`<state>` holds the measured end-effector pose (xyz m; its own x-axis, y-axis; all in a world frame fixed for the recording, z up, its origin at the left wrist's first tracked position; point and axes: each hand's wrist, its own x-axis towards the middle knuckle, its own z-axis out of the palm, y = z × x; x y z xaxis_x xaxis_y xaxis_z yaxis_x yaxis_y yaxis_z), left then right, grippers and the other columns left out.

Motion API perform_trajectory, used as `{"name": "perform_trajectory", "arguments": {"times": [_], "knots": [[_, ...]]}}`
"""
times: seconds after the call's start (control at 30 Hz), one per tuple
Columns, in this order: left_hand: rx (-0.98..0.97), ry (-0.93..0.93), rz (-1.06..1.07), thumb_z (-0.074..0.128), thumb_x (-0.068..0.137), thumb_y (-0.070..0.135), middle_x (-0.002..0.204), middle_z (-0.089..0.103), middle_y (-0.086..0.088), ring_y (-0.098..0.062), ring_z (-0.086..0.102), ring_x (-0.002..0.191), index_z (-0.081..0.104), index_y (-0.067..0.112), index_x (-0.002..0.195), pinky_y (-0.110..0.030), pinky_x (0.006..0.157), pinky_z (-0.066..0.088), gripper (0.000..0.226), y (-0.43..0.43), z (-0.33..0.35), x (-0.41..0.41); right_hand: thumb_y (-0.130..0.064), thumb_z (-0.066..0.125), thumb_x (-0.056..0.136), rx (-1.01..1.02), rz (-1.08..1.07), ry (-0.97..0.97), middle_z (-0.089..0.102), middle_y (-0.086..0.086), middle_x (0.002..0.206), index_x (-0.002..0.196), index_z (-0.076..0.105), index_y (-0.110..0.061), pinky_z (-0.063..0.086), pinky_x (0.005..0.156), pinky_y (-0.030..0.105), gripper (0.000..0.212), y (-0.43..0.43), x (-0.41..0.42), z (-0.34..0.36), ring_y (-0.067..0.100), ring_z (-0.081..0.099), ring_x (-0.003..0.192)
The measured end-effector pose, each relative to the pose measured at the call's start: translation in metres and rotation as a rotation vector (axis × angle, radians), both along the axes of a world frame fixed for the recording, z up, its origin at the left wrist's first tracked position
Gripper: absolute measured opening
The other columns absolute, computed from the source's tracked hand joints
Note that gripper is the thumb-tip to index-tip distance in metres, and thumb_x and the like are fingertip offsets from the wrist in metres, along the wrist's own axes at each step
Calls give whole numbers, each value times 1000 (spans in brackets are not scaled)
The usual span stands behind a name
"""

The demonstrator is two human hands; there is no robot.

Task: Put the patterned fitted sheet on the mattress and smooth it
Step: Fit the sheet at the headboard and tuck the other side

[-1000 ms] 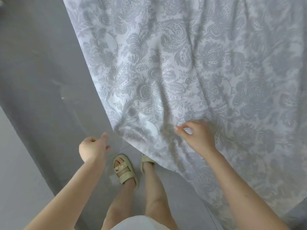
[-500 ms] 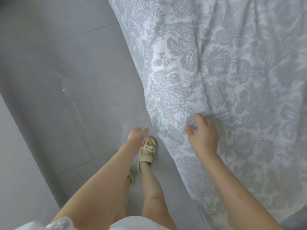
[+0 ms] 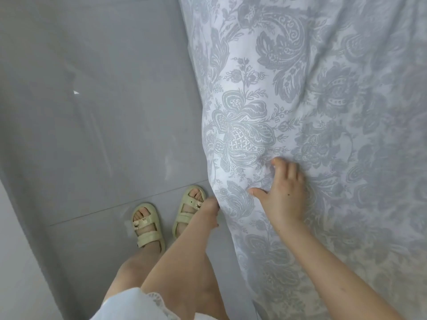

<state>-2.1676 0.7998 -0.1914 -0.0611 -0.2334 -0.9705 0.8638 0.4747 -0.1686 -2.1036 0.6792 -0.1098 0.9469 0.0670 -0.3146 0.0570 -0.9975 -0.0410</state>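
1. Head view: the fingers (image 3: 278,165) of the right hand (image 3: 285,195) reach away from the person, close together and only slightly bent, with their tips sinking into the patterned fitted sheet (image 3: 335,88). The thumb juts out to the left. The palm lies flat on the cloth and nothing is gripped.
2. The fingers of the left hand (image 3: 209,205) are hidden behind its own wrist and the hanging cloth. Whether they pinch the cloth cannot be told. The hand meets the sheet's left edge, just beside the right thumb and lower down.
3. The sheet, white with a grey paisley and flower print, fills the right half of the view. Its visible edge runs lengthwise from near the person to the far end, leaning a little left toward the top. Along that edge the cloth drops toward the floor (image 3: 104,112). Soft folds spread out from around the right hand.
4. Left of the sheet is the floor, made of large grey tiles with thin joints.
5. Pale sandals (image 3: 146,224) stand on the tiles just beside the hanging edge, toes pointing away.
6. A white garment (image 3: 136,303) with a lace hem shows at the bottom, above the knees.
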Motion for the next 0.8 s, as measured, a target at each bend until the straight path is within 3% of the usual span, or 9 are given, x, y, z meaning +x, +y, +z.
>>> {"name": "perform_trajectory", "arguments": {"times": [0.07, 0.17, 0.27, 0.37, 0.4, 0.47, 0.57, 0.7, 0.8], "knots": [[-111, -57, 84, 53, 89, 23, 88, 64, 4, -19, 51, 98, 55, 19, 82, -41, 95, 42, 8, -7, -14, -1, -40, 88, 51, 33, -8, -31, 55, 15, 109, 118, 50, -6, 42, 88, 37, 84, -4, -1, -5, 34, 52, 101], [-120, -133, 200, 43, 95, 10, 51, 65, 6, -17, 53, 72, 52, 13, 73, -33, 76, 45, 24, -12, -27, -6, -39, 88, 50, 70, -4, -40, 56, 16, 109, 117, 51, -4, 37, 91, 35, 84, -8, -2, -8, 36, 52, 102], [-139, -152, 215, 63, 72, 5, 73, 61, -5, -16, 46, 60, 60, 14, 66, -35, 66, 42, 12, 0, -36, -27, -37, 89, 51, 95, -3, -19, 55, 17, 110, 117, 51, -2, 36, 90, 35, 84, -7, 0, -3, 35, 51, 102], [-41, -107, 172, 67, 71, -2, 65, 61, 1, -10, 46, 48, 61, 17, 75, -25, 57, 47, 21, 34, -45, -71, -33, 89, 53, 116, -23, 13, 54, 17, 114, 118, 50, -1, 36, 92, 37, 82, -2, 1, 4, 35, 49, 106], [-42, -118, 147, 72, 72, -1, 65, 63, 3, -7, 50, 47, 62, 16, 84, -24, 66, 51, 23, 46, -36, -80, -31, 89, 54, 118, -28, 17, 53, 17, 115, 119, 50, -1, 37, 92, 39, 82, 0, 1, 6, 35, 48, 107], [-138, -177, 142, 74, 77, 7, 79, 71, 1, -10, 62, 66, 66, 12, 98, -29, 90, 48, 23, 61, -14, -95, -29, 89, 55, 114, -38, 21, 52, 18, 118, 121, 49, -2, 38, 92, 41, 81, 3, 0, 9, 36, 46, 109], [-238, -209, 300, 65, 84, 4, 102, 71, -9, -22, 67, 96, 66, 6, 107, -35, 86, 55, 23, 61, 17, -106, -30, 88, 58, 89, -65, 44, 49, 17, 123, 123, 46, -5, 36, 92, 39, 82, 6, 1, 10, 35, 44, 113], [-206, -172, 262, 69, 81, 8, 116, 67, -13, -26, 64, 104, 62, 2, 120, -33, 80, 56, 40, 57, 33, -115, -33, 88, 58, 57, -90, 77, 46, 17, 126, 124, 43, -6, 36, 93, 39, 84, 9, 4, 11, 35, 43, 115], [-64, -105, 218, 68, 81, 3, 101, 69, -10, -23, 65, 87, 63, 2, 111, -36, 83, 52, 31, 74, 32, -120, -35, 87, 58, 36, -95, 85, 45, 17, 128, 123, 42, -7, 37, 93, 41, 84, 11, 5, 10, 35, 42, 116]]}}
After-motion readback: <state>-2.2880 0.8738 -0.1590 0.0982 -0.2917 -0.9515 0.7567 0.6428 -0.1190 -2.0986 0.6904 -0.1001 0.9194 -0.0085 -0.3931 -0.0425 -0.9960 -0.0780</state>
